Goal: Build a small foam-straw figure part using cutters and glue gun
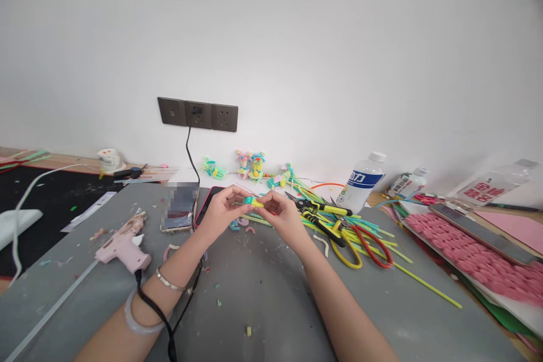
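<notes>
The left hand (221, 207) pinches a small teal-and-yellow piece (254, 202), centre of the clock, together with the right hand (285, 216).
One clamps its nine-o'clock end, the other its three; toward three o'clock come a white-capped plastic bottle with a blue label (363, 182), a small dark-lettered bottle (406, 184), and a clear bottle with red lettering (487, 184), contents indistinct.
</notes>
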`<state>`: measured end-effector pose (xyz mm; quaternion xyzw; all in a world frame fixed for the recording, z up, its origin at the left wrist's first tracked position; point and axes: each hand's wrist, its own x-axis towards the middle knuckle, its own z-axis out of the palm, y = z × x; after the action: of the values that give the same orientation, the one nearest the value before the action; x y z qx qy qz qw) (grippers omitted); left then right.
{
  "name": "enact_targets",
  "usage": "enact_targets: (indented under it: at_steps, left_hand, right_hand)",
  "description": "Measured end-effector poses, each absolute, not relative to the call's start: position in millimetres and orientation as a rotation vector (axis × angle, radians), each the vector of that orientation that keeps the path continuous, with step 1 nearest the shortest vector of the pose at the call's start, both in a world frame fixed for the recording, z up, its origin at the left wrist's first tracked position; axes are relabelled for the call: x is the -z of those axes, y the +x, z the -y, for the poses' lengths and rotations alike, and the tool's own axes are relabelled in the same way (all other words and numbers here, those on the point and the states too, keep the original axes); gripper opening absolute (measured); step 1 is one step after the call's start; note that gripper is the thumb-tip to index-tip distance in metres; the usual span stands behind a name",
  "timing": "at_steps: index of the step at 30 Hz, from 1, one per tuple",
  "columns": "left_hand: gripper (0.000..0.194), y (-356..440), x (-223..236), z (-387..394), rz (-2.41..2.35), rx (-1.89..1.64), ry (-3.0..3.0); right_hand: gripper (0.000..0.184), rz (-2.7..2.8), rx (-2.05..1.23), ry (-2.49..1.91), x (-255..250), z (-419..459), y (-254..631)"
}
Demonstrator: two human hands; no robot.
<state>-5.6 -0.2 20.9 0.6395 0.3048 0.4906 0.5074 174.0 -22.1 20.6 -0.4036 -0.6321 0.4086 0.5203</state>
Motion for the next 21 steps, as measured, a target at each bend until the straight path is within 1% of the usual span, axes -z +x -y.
enact_targets:
  at_steps: [6,12,14,16,19,20,21]
  left_hand:
    - [0.021,-6,-25,2,-0.703,-1.171,1.583]
    - [0.027,-6,-18,-2,-0.781,-1.173,1.532]
    - [0.03,-6,-14,-4,-0.808,-1.183,1.471]
    - [0.034,-5,-11,-6,-0.827,-1.207,1.399]
    - [0.039,-3,-8,-9,-0.826,-1.242,1.337]
    - [0.04,-3,-8,-10,-0.825,-1.251,1.33]
    - [0.04,-2,-7,-10,-0.815,-1.252,1.324]
  right_hand:
    - [0.034,1.479,-1.19,-0.985,-27,25,178]
    - [0.035,1.487,-1.201,-1.009,-24,21,180]
    - [0.036,1.517,-1.109,-1.025,-22,19,182]
    - [0.032,1.504,-0.877,-1.064,-22,19,183]
    - [0.018,1.456,-0.455,-1.06,-30,29,174]
    - [0.014,1.481,-0.376,-1.027,-34,35,166]
    - [0.012,1.54,-0.365,-0.986,-40,43,154]
